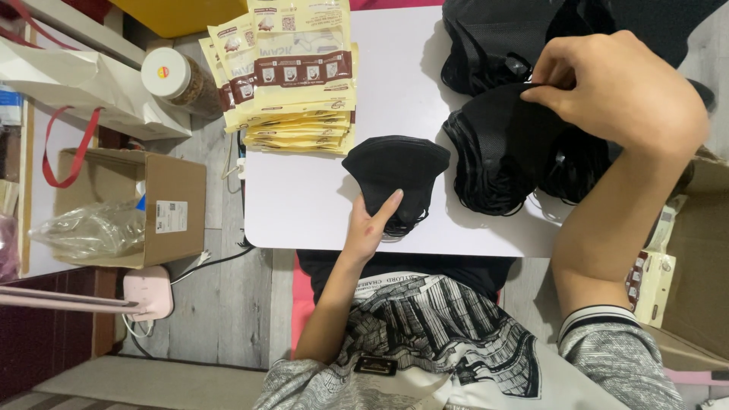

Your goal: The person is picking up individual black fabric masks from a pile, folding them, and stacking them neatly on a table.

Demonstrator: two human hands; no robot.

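My left hand (368, 228) rests flat on a small stack of folded black face masks (399, 171) near the front edge of the white table (304, 205). My right hand (615, 87) pinches the top mask of a bigger black mask pile (497, 152) at the right of the table. More black masks (493, 38) lie heaped at the back right. A fanned stack of yellow mask pouches (296, 83) with brown bands lies at the back left of the table.
A brown-filled jar with a white lid (178, 80) stands left of the table. An open cardboard box (152, 205) with clear plastic bags sits on the floor. A white bag with a red handle (83, 83) lies at the left. Another carton (695, 250) stands at the right.
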